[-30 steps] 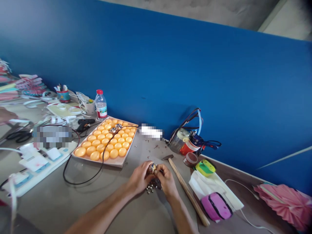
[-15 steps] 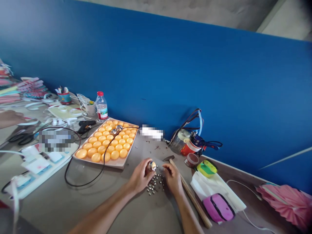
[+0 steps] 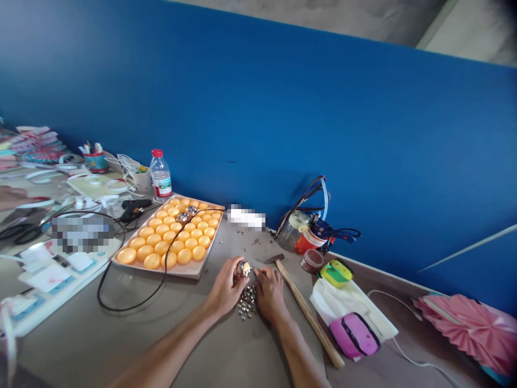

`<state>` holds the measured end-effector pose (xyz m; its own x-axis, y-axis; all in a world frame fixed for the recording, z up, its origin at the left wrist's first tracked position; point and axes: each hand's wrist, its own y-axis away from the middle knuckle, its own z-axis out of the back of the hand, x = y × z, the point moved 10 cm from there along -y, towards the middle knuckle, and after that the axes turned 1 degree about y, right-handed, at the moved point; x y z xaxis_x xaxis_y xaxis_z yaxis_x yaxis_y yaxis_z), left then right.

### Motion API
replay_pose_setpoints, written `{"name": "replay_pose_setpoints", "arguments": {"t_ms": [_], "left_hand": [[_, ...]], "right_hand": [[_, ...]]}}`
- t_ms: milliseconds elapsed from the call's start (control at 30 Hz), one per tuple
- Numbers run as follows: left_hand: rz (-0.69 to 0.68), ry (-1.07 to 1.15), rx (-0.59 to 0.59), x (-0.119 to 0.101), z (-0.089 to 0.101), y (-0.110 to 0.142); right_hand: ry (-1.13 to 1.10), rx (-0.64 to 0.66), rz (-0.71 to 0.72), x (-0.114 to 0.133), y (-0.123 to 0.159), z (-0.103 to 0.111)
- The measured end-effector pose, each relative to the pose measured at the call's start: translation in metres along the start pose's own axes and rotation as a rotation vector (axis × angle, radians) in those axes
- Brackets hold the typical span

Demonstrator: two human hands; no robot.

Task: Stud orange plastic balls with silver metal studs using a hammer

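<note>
My left hand (image 3: 226, 285) is closed around a small ball (image 3: 243, 268), orange where its surface shows and dotted with shiny silver pieces. Just below the ball, a pile of small silver beads (image 3: 247, 303) lies on the grey table. My right hand (image 3: 270, 293) rests beside this pile with its fingers bent and close together. Whether a bead is between its fingertips is hidden. To the left stands a tray (image 3: 193, 270) with rows of orange balls (image 3: 162, 248). Two silver-covered balls (image 3: 191, 210) sit among them near the back.
A hammer (image 3: 309, 312) lies right of my right hand, near a small round tub (image 3: 312, 261). Beyond are a glass jar (image 3: 294, 231), a yellow-green pouch (image 3: 336, 272) and a pink pouch (image 3: 355, 335). A black cable (image 3: 163, 280) crosses the tray. Another person's hand (image 3: 12, 198) shows far left.
My right hand has moved down to the table beside the beads, its fingers now lower. My left hand still holds the ball. The whole view has shifted slightly.
</note>
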<state>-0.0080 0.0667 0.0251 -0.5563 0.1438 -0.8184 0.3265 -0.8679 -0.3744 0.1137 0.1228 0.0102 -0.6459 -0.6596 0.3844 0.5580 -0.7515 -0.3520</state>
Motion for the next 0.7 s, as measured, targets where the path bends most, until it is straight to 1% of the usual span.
{"name": "replay_pose_setpoints", "arguments": {"t_ms": [333, 500, 700], "left_hand": [[-0.014, 0.019, 0.054, 0.001, -0.009, 0.003], [-0.006, 0.039, 0.055, 0.001, -0.010, 0.003], [0.004, 0.058, 0.052, -0.002, -0.007, 0.003]], "right_hand": [[-0.102, 0.090, 0.002, 0.005, -0.006, -0.002], [-0.150, 0.092, 0.065, 0.019, -0.002, -0.005], [-0.107, 0.118, 0.111, 0.032, 0.001, -0.009]]}}
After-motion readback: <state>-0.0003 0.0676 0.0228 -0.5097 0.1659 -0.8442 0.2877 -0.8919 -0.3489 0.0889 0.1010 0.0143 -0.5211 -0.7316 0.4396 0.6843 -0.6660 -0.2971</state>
